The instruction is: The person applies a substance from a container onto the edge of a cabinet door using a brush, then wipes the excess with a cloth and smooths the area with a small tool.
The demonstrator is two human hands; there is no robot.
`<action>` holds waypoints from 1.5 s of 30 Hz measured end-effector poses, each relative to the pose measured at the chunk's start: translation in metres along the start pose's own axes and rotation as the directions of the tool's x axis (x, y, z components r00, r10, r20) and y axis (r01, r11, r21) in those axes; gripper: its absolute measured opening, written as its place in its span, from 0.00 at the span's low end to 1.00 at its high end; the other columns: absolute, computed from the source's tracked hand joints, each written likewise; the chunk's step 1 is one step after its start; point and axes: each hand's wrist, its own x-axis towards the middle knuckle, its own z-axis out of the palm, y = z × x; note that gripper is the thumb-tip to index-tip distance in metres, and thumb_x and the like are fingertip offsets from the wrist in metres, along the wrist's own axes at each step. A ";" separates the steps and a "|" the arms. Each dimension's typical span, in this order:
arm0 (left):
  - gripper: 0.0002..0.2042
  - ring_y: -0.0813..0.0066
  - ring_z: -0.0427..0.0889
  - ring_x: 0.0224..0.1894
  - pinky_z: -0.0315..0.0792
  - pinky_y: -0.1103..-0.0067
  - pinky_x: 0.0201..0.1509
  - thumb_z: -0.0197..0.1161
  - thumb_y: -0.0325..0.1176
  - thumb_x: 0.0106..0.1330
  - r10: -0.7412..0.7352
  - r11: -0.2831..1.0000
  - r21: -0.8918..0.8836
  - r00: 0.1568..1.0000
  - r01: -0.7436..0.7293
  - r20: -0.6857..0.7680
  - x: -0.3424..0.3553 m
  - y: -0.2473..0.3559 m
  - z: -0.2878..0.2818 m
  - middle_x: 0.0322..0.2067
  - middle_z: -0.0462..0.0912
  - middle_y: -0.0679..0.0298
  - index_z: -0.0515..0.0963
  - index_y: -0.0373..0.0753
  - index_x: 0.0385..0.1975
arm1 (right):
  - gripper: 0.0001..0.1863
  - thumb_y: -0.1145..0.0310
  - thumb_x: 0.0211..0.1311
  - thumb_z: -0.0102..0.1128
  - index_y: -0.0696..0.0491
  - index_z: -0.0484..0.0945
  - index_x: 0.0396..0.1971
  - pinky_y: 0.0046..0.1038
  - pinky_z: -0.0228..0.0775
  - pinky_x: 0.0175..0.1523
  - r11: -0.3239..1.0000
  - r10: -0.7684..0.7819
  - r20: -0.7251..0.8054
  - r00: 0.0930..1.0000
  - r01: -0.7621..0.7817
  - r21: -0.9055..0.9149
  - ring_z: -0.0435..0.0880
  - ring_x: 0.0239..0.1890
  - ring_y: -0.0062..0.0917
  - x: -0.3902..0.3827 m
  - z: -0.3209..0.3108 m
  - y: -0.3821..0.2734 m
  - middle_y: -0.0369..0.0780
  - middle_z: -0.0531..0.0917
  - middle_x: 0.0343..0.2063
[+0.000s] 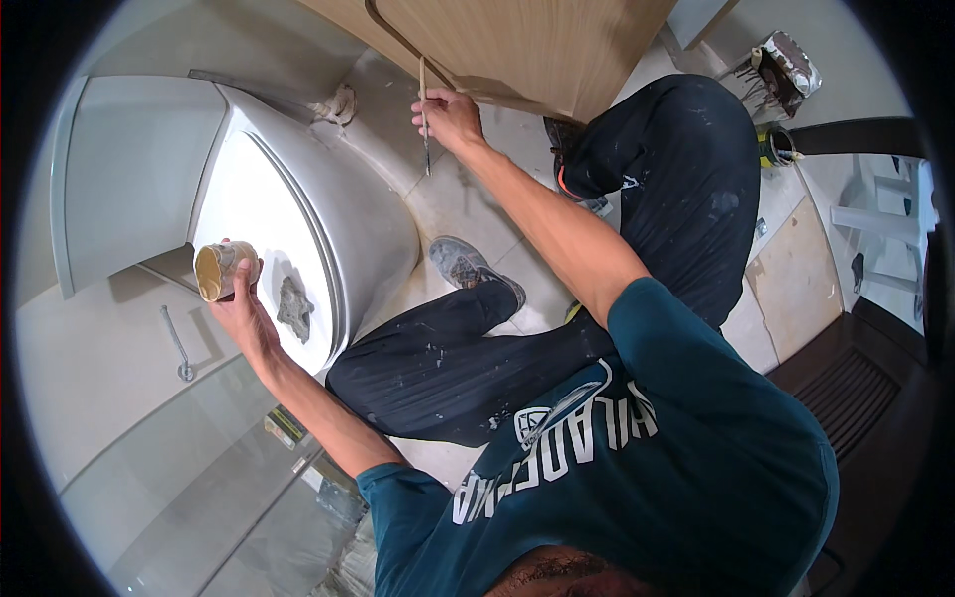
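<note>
My left hand is closed round a small round paint jar, tilted so that its opening with beige paint shows. It is above the white toilet lid, beside a grey crumpled rag lying there. Stretched out ahead, my right hand grips a thin paintbrush between its fingers. The brush has a pale handle at the far end and a dark, narrow near end. Close by that hand stands a light wooden panel with a dark curved edge line; whether the brush touches it I cannot tell.
My bent legs in dark paint-marked trousers and a grey shoe are over the tiled floor. On the right are a stained foil-covered tray, an open can and a white step stool. Glass panels stand at left.
</note>
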 end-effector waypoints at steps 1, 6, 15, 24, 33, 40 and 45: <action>0.30 0.62 0.78 0.60 0.79 0.68 0.60 0.72 0.27 0.64 0.008 1.000 -0.010 1.000 -0.008 0.004 0.000 0.000 0.000 0.62 0.75 0.51 0.67 0.31 0.65 | 0.13 0.76 0.69 0.56 0.62 0.81 0.50 0.28 0.84 0.32 1.000 -0.013 0.006 1.000 0.013 0.006 0.90 0.32 0.25 0.002 0.002 -0.001 0.42 0.89 0.37; 0.30 0.62 0.78 0.60 0.79 0.69 0.59 0.72 0.27 0.64 -0.008 1.000 -0.003 1.000 0.008 -0.014 0.001 0.000 -0.001 0.62 0.75 0.51 0.67 0.31 0.65 | 0.13 0.76 0.70 0.54 0.61 0.81 0.51 0.28 0.84 0.33 0.996 0.062 0.010 0.998 -0.061 -0.069 0.90 0.34 0.26 0.005 0.002 0.002 0.43 0.90 0.38; 0.33 0.62 0.78 0.62 0.79 0.69 0.61 0.71 0.25 0.64 -0.030 1.000 -0.006 0.999 0.030 -0.013 0.003 -0.002 -0.005 0.63 0.75 0.51 0.65 0.32 0.69 | 0.14 0.72 0.75 0.53 0.61 0.77 0.55 0.28 0.85 0.43 0.998 0.036 0.051 0.998 -0.034 -0.044 0.89 0.42 0.27 0.009 -0.001 0.008 0.43 0.88 0.46; 0.31 0.62 0.77 0.61 0.79 0.68 0.61 0.72 0.26 0.63 -0.019 1.000 -0.002 1.000 0.019 -0.024 0.001 0.001 -0.001 0.62 0.75 0.51 0.67 0.30 0.65 | 0.14 0.75 0.71 0.53 0.61 0.80 0.53 0.27 0.84 0.37 0.997 0.049 0.004 0.999 -0.048 -0.057 0.90 0.36 0.25 -0.001 -0.003 0.012 0.43 0.89 0.41; 0.31 0.63 0.78 0.60 0.78 0.68 0.60 0.73 0.27 0.63 -0.025 1.000 -0.001 1.000 0.025 -0.015 0.001 0.004 0.002 0.60 0.77 0.53 0.68 0.30 0.65 | 0.17 0.73 0.69 0.57 0.63 0.77 0.55 0.28 0.84 0.35 0.939 0.157 -0.020 0.987 -0.155 -0.306 0.90 0.35 0.25 0.014 -0.026 0.033 0.43 0.89 0.41; 0.29 0.63 0.81 0.59 0.78 0.68 0.62 0.74 0.26 0.63 0.030 0.997 -0.068 0.999 -0.030 -0.012 -0.008 0.016 0.019 0.60 0.78 0.53 0.71 0.29 0.64 | 0.19 0.78 0.63 0.58 0.55 0.77 0.54 0.31 0.87 0.33 0.896 0.265 -0.084 0.961 -0.277 -0.348 0.89 0.30 0.29 -0.040 -0.075 0.074 0.45 0.87 0.38; 0.28 0.70 0.82 0.55 0.77 0.74 0.61 0.77 0.28 0.60 0.109 0.993 -0.055 0.994 -0.108 0.006 -0.025 0.032 0.038 0.57 0.82 0.58 0.75 0.33 0.60 | 0.17 0.76 0.71 0.50 0.55 0.78 0.56 0.36 0.89 0.41 0.915 0.326 0.197 0.925 -0.255 -0.314 0.87 0.40 0.29 -0.053 -0.066 0.024 0.45 0.84 0.45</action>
